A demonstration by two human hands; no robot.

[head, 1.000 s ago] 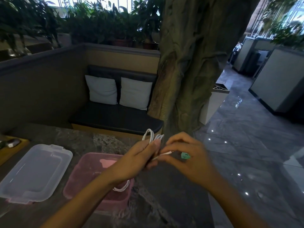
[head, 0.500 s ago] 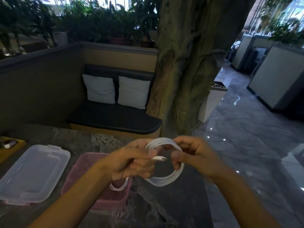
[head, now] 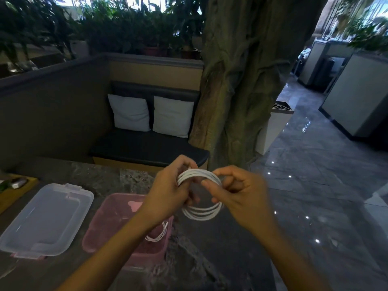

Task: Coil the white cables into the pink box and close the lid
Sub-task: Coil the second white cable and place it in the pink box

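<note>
Head view: both hands, left (head: 170, 192) and right (head: 241, 196), pinch one coil (head: 201, 213). One more cable (head: 159, 235) lies in the box (head: 117, 208); one lid (head: 46, 217) sits left.

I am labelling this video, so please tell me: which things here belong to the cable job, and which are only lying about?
Belong to the job:
coiled white cable, held by left hand and right hand
pink box, second cable inside
clear lid

Lying about:
wooden tray
two white cushions
potted plants

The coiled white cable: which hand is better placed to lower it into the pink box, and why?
Left, probably. The left hand grips the coiled white cable on the side nearest the open pink box, directly above its right end. The right hand is farther away.
</note>
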